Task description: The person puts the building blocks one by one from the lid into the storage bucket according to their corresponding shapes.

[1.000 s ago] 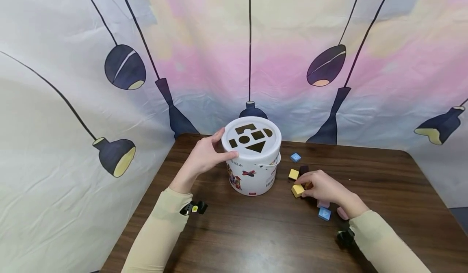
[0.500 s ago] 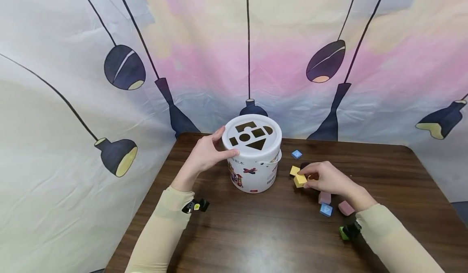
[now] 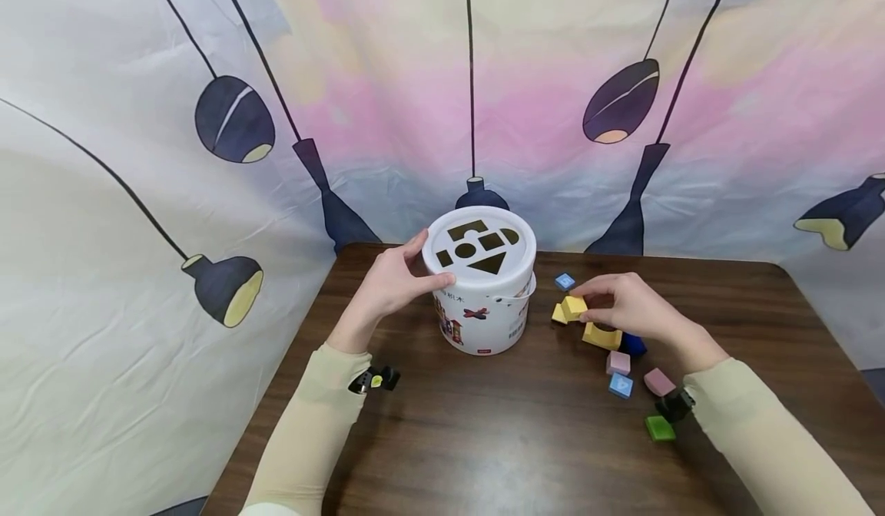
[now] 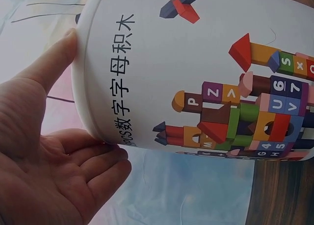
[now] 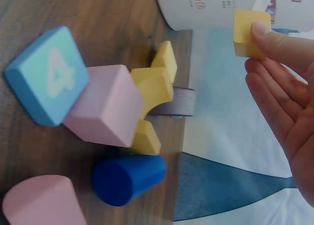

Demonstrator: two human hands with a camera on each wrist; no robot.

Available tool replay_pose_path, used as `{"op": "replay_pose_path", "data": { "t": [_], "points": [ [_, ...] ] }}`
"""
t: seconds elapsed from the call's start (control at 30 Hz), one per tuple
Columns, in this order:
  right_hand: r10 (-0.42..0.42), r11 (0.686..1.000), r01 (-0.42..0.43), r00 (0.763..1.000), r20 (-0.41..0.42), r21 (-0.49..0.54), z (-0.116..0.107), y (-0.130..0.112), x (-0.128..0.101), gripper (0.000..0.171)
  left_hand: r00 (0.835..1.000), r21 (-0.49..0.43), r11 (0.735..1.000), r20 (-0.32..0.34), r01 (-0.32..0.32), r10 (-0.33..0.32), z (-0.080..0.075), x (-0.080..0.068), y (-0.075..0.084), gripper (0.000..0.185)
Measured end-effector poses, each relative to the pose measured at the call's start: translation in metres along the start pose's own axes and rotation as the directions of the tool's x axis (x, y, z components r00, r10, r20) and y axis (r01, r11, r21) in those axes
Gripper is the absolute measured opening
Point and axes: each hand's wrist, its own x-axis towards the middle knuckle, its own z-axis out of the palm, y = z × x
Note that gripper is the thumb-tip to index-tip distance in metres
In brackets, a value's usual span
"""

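Note:
A white toy-block bucket (image 3: 484, 333) stands upright on the table, its lid (image 3: 518, 264) cut with shaped holes. My left hand (image 3: 389, 284) grips the lid's left edge, thumb at the front and fingers toward the back. In the left wrist view the thumb lies on the rim and the other fingers (image 4: 105, 166) show beneath it. To the right of the bucket, my right hand (image 3: 632, 307) pinches a yellow block (image 3: 573, 308) between thumb and fingers. The right wrist view shows that block (image 5: 249, 35) raised above the tabletop, in front of the bucket's side.
Under and near my right hand lie a yellow arch (image 3: 600, 337), a small yellow piece (image 3: 558, 315) and a blue cylinder (image 3: 632, 344). Nearer me are pink blocks (image 3: 659, 382), a light blue block (image 3: 621, 385) and a green one (image 3: 660, 428). Another light blue block (image 3: 565, 281) lies farther back.
My right hand has lifted the yellow block off the tabletop and moved it farther back, uncovering the yellow arch and blue cylinder. My left hand keeps its place on the lid.

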Motion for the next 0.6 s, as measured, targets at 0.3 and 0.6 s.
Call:
{"op": "replay_pose_path", "data": {
  "t": [0.3, 0.6],
  "points": [
    [0.018, 1.000, -0.017, 0.998, -0.063, 0.010, -0.021, -0.002, 0.003, 0.037, 1.000, 0.005, 1.000, 0.007, -0.003, 0.003, 0.000, 0.003, 0.002, 0.109],
    [0.048, 0.994, -0.035, 0.991, -0.123, 0.102, -0.041, -0.017, 0.018, 0.038, 1.000, 0.022, 1.000, 0.003, 0.004, -0.004, -0.002, 0.003, 0.002, 0.110]
  ]
}}
